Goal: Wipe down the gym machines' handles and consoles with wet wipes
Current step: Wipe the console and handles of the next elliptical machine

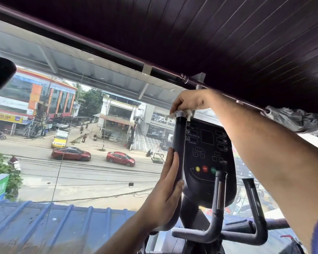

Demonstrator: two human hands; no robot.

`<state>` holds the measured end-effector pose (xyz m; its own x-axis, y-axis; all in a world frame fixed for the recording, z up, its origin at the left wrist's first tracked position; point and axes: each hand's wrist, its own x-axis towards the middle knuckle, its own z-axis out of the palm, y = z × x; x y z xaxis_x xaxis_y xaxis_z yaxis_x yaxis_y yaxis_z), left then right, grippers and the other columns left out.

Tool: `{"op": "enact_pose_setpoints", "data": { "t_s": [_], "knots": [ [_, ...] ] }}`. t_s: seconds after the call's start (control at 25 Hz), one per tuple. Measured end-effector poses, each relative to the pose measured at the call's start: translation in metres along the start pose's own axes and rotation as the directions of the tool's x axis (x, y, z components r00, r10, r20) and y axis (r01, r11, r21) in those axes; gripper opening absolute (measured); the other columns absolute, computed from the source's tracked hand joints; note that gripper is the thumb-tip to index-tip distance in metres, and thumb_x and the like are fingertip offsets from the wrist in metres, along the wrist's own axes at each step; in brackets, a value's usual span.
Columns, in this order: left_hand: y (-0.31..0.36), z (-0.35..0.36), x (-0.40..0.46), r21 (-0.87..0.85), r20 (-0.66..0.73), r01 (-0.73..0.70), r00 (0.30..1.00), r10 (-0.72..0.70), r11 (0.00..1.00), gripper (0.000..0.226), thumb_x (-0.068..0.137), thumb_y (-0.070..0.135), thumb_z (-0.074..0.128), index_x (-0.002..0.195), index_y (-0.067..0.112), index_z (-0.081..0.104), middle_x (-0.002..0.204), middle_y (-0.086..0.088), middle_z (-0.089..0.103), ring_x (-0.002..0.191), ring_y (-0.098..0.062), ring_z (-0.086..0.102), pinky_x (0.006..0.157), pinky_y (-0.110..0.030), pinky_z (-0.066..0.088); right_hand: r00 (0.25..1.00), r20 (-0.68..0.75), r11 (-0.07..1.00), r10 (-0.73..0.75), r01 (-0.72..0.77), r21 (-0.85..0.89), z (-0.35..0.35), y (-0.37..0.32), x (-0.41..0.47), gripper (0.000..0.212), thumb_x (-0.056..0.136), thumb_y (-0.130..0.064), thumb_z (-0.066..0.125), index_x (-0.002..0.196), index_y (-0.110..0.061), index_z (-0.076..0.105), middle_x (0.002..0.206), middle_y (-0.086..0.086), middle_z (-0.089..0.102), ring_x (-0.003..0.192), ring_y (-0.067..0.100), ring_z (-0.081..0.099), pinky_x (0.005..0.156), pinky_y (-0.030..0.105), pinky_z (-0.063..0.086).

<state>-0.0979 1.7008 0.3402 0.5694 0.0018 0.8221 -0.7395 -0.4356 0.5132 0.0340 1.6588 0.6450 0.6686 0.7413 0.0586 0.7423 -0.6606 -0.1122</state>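
One upright black foam-covered machine handle point(178, 143) with a silver cap stood just at nine o'clock of one dark oval console point(207, 154) bearing three round buttons, yellow, red and green. The right hand point(189, 102) curled over the handle's top, pinching what looked like one white wet wipe point(189, 113) against the cap. The left hand point(163, 195) lay flat along the handle's lower part, fingers straight, thumb touching it.
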Motion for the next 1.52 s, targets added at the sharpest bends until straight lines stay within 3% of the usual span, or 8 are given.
{"op": "enact_pose_setpoints", "data": {
  "t_s": [0.24, 0.32, 0.4, 0.56, 0.72, 0.88, 0.96, 1.52],
  "knots": [
    [0.000, 0.001, -0.002, -0.002, -0.007, -0.018, 1.000, 0.018, 1.000, 0.067, 0.111, 0.017, 0.038, 0.164, 0.026, -0.002, 0.171, 0.019, -0.016, 0.158, -0.006, -0.013, 0.124, -0.013, 0.000, 0.999, -0.021, 0.857, 0.030, -0.015, 0.515, 0.022, 0.048, 0.006, 0.018, 0.098, -0.003, 0.062, 0.112, 0.001, 0.073, 0.094, 0.003, 0.077, 0.064, 0.007, 0.054, 0.050, 0.017, 0.044],
    [0.000, 0.003, -0.002, -0.006, -0.011, -0.024, 1.000, 0.024, 1.000, 0.066, 0.111, 0.017, 0.038, 0.164, 0.025, -0.001, 0.172, 0.018, -0.015, 0.159, -0.007, -0.012, 0.124, -0.015, 0.001, 0.990, -0.134, 0.675, 0.035, 0.076, 0.734, 0.044, 0.061, 0.004, 0.022, 0.100, 0.001, 0.054, 0.111, 0.005, 0.072, 0.102, 0.010, 0.077, 0.057, 0.008, 0.047, 0.045, 0.017, 0.039],
    [0.000, 0.003, -0.002, -0.013, -0.020, -0.028, 0.999, 0.028, 1.000, 0.065, 0.110, 0.016, 0.037, 0.164, 0.022, 0.001, 0.172, 0.015, -0.014, 0.159, -0.009, -0.011, 0.125, -0.016, 0.002, 0.946, -0.284, 0.446, 0.154, 0.190, 0.875, 0.070, 0.060, 0.000, 0.021, 0.097, 0.002, 0.055, 0.098, 0.002, 0.075, 0.080, 0.012, 0.073, 0.047, 0.009, 0.043, 0.041, 0.019, 0.034],
    [-0.001, 0.006, -0.004, -0.007, -0.040, -0.017, 0.999, 0.016, 1.000, 0.063, 0.110, 0.018, 0.036, 0.164, 0.020, 0.004, 0.173, 0.013, -0.012, 0.160, -0.010, -0.009, 0.126, -0.018, 0.002, 0.800, -0.461, 0.196, 0.384, 0.418, 0.887, 0.117, 0.047, -0.011, 0.037, 0.091, 0.008, 0.052, 0.071, -0.009, 0.077, 0.057, 0.002, 0.050, 0.045, 0.010, 0.037, 0.049, 0.021, 0.030],
    [-0.003, 0.008, -0.007, 0.004, -0.062, -0.010, 0.998, 0.010, 1.000, 0.063, 0.110, 0.017, 0.037, 0.165, 0.017, 0.006, 0.174, 0.013, -0.009, 0.160, -0.010, -0.006, 0.126, -0.019, 0.003, 0.677, -0.593, 0.283, 0.436, 0.522, 0.804, 0.149, 0.050, -0.035, 0.019, 0.096, -0.001, 0.063, 0.104, -0.011, 0.077, 0.084, 0.006, 0.074, 0.071, 0.011, 0.068, 0.070, 0.026, 0.059],
    [0.001, 0.010, -0.007, 0.011, -0.076, 0.001, 0.997, 0.000, 1.000, 0.063, 0.109, 0.016, 0.038, 0.165, 0.017, 0.008, 0.174, 0.012, -0.006, 0.160, -0.008, -0.004, 0.127, -0.019, 0.004, 0.539, -0.837, 0.782, 0.096, 0.479, 0.398, 0.160, 0.063, -0.053, 0.033, 0.096, -0.005, 0.068, 0.129, -0.011, 0.069, 0.123, -0.006, 0.071, 0.108, 0.007, 0.070, 0.093, 0.024, 0.056],
    [0.002, 0.008, -0.007, 0.016, -0.064, 0.033, 0.997, -0.032, 0.999, 0.063, 0.109, 0.018, 0.038, 0.164, 0.019, 0.007, 0.173, 0.014, -0.007, 0.159, -0.006, -0.005, 0.127, -0.019, 0.003, 0.448, -0.887, 0.868, -0.109, 0.478, 0.134, 0.154, 0.068, -0.053, 0.036, 0.094, 0.003, 0.066, 0.127, -0.011, 0.070, 0.122, -0.006, 0.068, 0.108, 0.012, 0.070, 0.094, 0.031, 0.058],
    [0.002, 0.013, -0.008, 0.110, -0.094, 0.125, 0.989, -0.115, 0.986, 0.063, 0.108, 0.020, 0.038, 0.165, 0.022, 0.010, 0.173, 0.017, -0.002, 0.158, -0.001, -0.001, 0.127, -0.020, 0.005, 0.327, -0.944, 0.780, -0.038, 0.600, 0.176, 0.196, 0.068, -0.061, 0.011, 0.093, -0.008, 0.069, 0.101, -0.014, 0.071, 0.099, -0.004, 0.073, 0.094, 0.015, 0.071, 0.081, 0.026, 0.058]
  ]
}}
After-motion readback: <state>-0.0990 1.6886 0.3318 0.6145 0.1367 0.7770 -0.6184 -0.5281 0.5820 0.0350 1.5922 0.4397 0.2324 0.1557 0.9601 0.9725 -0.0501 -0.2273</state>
